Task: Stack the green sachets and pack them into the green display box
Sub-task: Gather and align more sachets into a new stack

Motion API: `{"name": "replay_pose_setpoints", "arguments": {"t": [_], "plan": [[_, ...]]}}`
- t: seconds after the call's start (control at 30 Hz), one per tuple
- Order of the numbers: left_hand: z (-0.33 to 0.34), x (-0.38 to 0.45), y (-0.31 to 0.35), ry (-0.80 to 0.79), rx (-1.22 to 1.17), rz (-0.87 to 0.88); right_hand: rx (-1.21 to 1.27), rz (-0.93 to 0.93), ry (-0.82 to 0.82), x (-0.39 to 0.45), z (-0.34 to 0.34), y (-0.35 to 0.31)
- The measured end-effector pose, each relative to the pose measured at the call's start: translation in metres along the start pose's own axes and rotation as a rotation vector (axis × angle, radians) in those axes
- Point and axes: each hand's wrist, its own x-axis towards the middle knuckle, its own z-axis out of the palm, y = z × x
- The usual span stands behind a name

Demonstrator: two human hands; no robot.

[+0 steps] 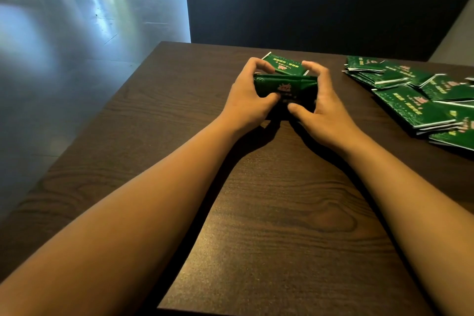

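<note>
Between left hand (pixel 247 100), right hand (pixel 324 108), sachet stack (pixel 284 87)

Both forearms bare to each hand; no sleeves, rings or watch show.

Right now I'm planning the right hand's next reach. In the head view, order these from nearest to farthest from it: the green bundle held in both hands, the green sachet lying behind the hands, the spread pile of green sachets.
1. Green bundle: gripped by the right hand.
2. Green sachet: just behind its fingers.
3. Spread pile of green sachets: at the table's right edge.
</note>
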Motion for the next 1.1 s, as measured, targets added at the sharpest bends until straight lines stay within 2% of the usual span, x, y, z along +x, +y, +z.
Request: {"name": "replay_pose_setpoints", "arguments": {"t": [0.17,0.3,0.4,0.53,0.67,0.73,0.93,1.1], "plan": [[-0.003,0.001,-0.002,0.228,-0.094,-0.056,0.092,0.172,0.196,0.012,0.0,0.006],[-0.005,-0.001,0.001,0.4,-0.23,-0.118,-0.068,0.34,0.159,0.032,0.006,0.004],[-0.007,-0.001,-0.001,0.478,-0.329,-0.167,-0.233,0.34,0.178,0.052,0.012,0.004],[-0.007,0.001,-0.002,0.527,-0.402,-0.2,-0.454,0.251,0.128,0.076,0.024,0.011],[-0.005,0.003,-0.005,0.534,-0.391,-0.207,-0.681,0.19,-0.156,0.094,0.032,0.024],[-0.006,0.004,-0.007,0.534,-0.362,-0.214,-0.728,0.186,-0.218,0.096,0.032,0.025],[-0.006,0.003,-0.006,0.509,-0.373,-0.207,-0.748,0.146,-0.076,0.084,0.032,0.016],[-0.007,0.002,-0.006,0.5,-0.373,-0.206,-0.728,0.171,-0.057,0.062,0.022,0.011]]}}
